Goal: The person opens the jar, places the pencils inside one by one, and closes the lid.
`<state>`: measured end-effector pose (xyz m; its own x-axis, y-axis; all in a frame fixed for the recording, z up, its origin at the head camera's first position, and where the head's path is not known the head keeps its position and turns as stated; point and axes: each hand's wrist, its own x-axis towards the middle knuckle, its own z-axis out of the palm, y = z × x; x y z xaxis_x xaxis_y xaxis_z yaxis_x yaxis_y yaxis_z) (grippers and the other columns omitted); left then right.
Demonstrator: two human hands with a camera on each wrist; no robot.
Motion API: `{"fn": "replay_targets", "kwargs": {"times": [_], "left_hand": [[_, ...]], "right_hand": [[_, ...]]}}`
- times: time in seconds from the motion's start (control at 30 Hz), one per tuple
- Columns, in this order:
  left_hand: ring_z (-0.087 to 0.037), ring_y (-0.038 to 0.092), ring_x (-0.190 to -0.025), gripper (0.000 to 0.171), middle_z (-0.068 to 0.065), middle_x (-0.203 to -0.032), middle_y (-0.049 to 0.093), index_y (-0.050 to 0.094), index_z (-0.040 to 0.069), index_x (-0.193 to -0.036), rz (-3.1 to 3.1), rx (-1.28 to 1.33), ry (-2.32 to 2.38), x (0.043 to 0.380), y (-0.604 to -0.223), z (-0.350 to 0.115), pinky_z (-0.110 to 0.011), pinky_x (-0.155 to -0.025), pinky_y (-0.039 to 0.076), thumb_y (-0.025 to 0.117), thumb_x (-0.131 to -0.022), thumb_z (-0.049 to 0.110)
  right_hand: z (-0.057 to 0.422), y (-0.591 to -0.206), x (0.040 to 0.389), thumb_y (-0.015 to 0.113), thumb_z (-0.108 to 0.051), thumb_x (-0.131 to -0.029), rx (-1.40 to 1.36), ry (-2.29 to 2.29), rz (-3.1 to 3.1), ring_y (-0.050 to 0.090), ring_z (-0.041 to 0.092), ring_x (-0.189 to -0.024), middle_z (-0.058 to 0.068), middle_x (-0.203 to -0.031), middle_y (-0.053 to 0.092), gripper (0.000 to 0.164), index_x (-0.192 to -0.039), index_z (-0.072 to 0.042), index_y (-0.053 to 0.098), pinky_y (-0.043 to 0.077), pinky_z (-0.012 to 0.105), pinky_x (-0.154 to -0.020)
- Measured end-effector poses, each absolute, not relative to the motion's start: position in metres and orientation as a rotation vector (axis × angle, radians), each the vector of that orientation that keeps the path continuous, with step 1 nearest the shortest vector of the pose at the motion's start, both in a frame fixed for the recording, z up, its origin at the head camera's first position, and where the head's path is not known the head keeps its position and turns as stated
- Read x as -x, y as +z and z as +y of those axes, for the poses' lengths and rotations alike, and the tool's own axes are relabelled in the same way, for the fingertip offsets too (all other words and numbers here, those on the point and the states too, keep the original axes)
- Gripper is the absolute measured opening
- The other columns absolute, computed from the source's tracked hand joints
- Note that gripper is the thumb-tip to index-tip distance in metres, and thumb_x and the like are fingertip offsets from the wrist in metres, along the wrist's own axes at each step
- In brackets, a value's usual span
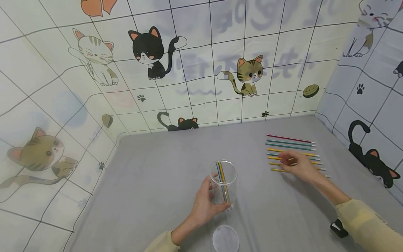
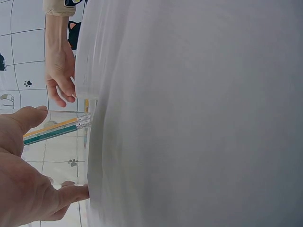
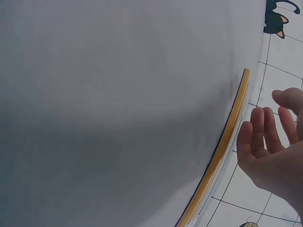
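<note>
My left hand [image 1: 203, 204] holds a clear cylindrical jar [image 1: 233, 175] upright, thumb and fingers around its lower side. Inside lean a yellow and a blue-green pencil [image 1: 223, 178]; their eraser ends [image 2: 83, 121] are at the jar's bottom in the left wrist view. To the right, my right hand [image 1: 299, 166] is over a row of pencils, fingers loosely bent and holding nothing. That row has a red pencil [image 1: 289, 138] at the back, then green and yellow ones, with a yellow pencil [image 1: 278, 170] nearest me. The right wrist view shows a yellow pencil [image 3: 226, 135] beside the fingers [image 3: 258, 130].
A clear round lid [image 1: 225, 239] lies on the grey-covered table [image 1: 157, 189], in front of the jar. By the right sleeve is a small black object [image 1: 339, 229]. Cat-printed sheets [image 1: 201, 70] enclose the table at the back and both sides.
</note>
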<state>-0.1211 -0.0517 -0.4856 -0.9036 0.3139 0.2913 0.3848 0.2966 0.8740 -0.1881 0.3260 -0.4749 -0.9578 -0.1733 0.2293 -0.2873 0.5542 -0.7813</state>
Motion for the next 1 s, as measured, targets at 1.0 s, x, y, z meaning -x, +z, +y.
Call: {"fn": "replay_targets", "kwargs": {"times": [1.0], "left_hand": [[-0.028,0.058,-0.11,0.095,-0.004,-0.136,0.051,0.038,0.013,-0.147,-2.503,0.668,-1.635,0.1209,-0.4848,-0.0511,-0.039,-0.088,0.055,0.091,-0.068,0.008]], "right_hand": [[0.3206,-0.48,0.1879,0.076,0.007,-0.08,-0.479,1.163,-2.696,0.063,0.025,-0.083,0.013,-0.096,0.068,0.029,-0.107,0.005,0.067,0.053,0.024,-0.068]]}}
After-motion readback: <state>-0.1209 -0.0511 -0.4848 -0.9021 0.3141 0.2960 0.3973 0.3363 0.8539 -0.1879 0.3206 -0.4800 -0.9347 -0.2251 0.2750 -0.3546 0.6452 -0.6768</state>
